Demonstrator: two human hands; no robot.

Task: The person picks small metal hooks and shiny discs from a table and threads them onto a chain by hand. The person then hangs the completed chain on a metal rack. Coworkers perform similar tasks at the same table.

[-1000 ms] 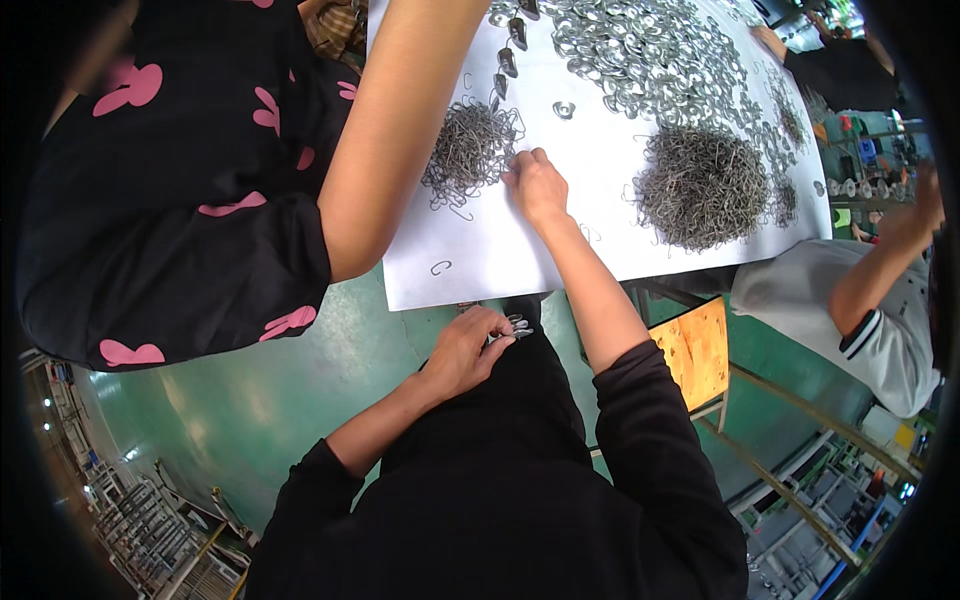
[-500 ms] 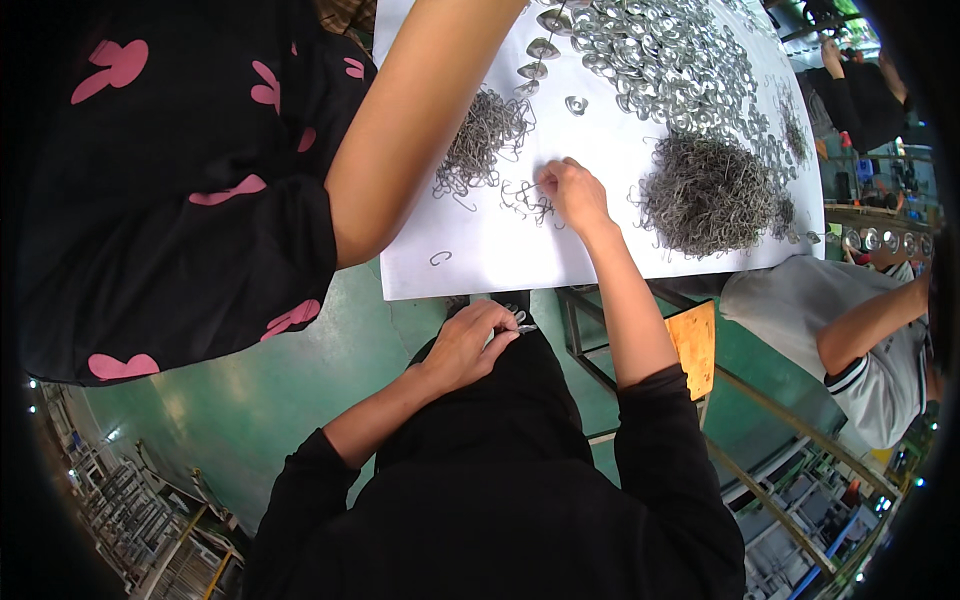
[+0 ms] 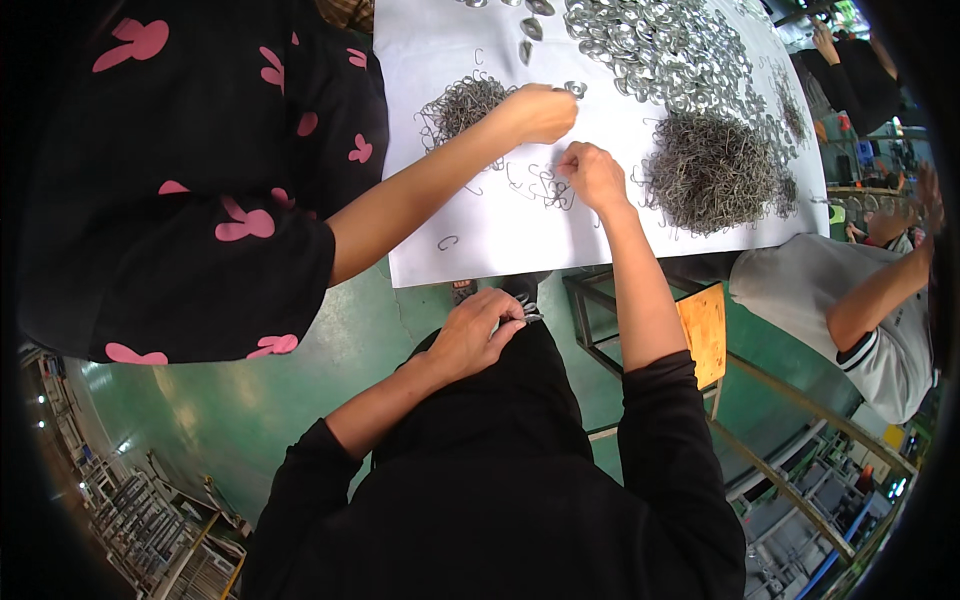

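Observation:
Over my lap, my left hand (image 3: 472, 332) is closed around a few small shiny metal pieces (image 3: 531, 313), which stick out between thumb and fingers. My right hand (image 3: 597, 180) is above the white tabletop (image 3: 430, 205), thumb and fingertips pinched together; whatever they may hold is too small to make out. Beside those fingertips lie several loose wire hooks (image 3: 545, 186). To the right is a large heap of grey wire hooks (image 3: 712, 172). A co-worker's hand (image 3: 540, 113) reaches in from the left, near a single round metal piece (image 3: 575, 89).
A smaller hook pile (image 3: 468, 105) lies beneath the co-worker's forearm. Farther back spreads a heap of shiny metal pieces (image 3: 660, 50). A wooden stool (image 3: 703, 335) stands at right by the table edge, near another person in a grey shirt (image 3: 800, 300).
The co-worker's arm has swung down across the table toward the single metal piece. My right hand has shifted slightly right and stays pinched. My left hand remains over my lap.

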